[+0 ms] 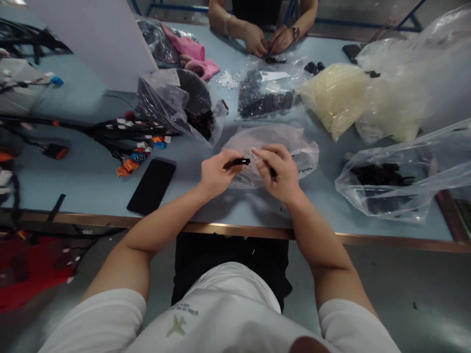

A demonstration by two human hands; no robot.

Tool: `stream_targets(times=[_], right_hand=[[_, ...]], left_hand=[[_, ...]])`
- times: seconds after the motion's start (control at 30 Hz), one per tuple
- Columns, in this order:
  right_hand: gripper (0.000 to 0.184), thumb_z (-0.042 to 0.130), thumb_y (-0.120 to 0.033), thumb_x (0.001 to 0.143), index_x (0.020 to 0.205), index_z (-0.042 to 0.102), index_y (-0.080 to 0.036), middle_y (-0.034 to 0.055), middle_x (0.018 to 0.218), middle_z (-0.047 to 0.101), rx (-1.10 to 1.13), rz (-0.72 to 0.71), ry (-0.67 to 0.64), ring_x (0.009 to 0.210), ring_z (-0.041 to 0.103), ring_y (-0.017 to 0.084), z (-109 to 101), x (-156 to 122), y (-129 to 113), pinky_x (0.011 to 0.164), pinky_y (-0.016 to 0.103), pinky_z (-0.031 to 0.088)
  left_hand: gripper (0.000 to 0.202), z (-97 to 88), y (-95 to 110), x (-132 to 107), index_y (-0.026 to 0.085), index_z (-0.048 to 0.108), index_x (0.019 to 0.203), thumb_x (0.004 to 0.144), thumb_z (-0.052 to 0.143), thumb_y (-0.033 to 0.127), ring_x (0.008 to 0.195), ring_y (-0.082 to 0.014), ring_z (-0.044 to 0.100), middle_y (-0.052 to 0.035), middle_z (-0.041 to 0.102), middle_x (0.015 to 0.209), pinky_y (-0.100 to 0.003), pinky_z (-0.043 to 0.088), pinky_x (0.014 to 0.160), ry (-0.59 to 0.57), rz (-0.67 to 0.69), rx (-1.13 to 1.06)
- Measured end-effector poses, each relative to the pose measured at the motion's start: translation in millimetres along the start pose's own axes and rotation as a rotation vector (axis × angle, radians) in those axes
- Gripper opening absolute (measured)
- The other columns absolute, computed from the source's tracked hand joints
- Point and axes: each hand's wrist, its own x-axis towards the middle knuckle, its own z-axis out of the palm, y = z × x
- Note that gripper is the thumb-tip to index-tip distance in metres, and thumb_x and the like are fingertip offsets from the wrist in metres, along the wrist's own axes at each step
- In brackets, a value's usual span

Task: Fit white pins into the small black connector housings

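My left hand [217, 171] is closed on a small black plastic connector [242, 162], whose end with a pale spot points to the right. Just right of it, my right hand [278, 171] has its fingers curled, and a small black piece [273, 172] shows between them. Whether the right fingertips pinch something tiny is too small to tell. Both hands are above a clear plastic bag [305, 142] with handwriting on it, lying flat on the blue table [198, 206]. The fingertips of the two hands are close together but apart.
A black phone [152, 186] and wire harnesses with coloured plugs [136, 157] lie left. Beyond are bags of black parts [176, 98], white bits [228, 79] and a yellowish bag [336, 95]. An open bag [390, 191] lies right. Across the table, a co-worker's hands [268, 40] handle something.
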Motion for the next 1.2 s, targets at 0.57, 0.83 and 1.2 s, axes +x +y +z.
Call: stream_targets(times=[0.57, 0.83, 1.2], right_hand=[[0.03, 0.079, -0.053, 0.092, 0.085, 0.07, -0.025, -0.0034, 0.07, 0.072, 0.506, 0.466, 0.126, 0.062, 0.069, 0.014, 3, 2, -15, 0.06, 0.029, 0.057], [0.014, 0.077, -0.032, 0.088, 0.079, 0.071, -0.024, -0.0017, 0.073, 0.076, 0.414, 0.491, 0.086, 0.064, 0.069, 0.014, -1, 3, -22, 0.061, 0.028, 0.055], [0.011, 0.078, -0.028, 0.086, 0.077, 0.073, -0.024, -0.0016, 0.074, 0.077, 0.394, 0.431, 0.043, 0.064, 0.069, 0.015, -5, 4, -23, 0.06, 0.028, 0.056]], left_hand=[[0.031, -0.1, 0, -3, 0.023, 0.077, 0.11, 0.094, 0.084, 0.048, 0.081, -0.0151, 0.08, -0.0011, 0.084, 0.096, -0.024, 0.062, 0.077, -0.045, -0.043, 0.138], [0.027, -1.8, 3, -3, 0.024, 0.08, 0.106, 0.097, 0.08, 0.049, 0.083, -0.0157, 0.079, -0.0013, 0.084, 0.095, -0.025, 0.061, 0.079, -0.057, 0.005, 0.174], [0.021, -0.1, 5, -4, 0.023, 0.08, 0.106, 0.097, 0.08, 0.042, 0.085, -0.0165, 0.08, -0.0023, 0.085, 0.097, -0.026, 0.062, 0.08, -0.065, -0.002, 0.131]])
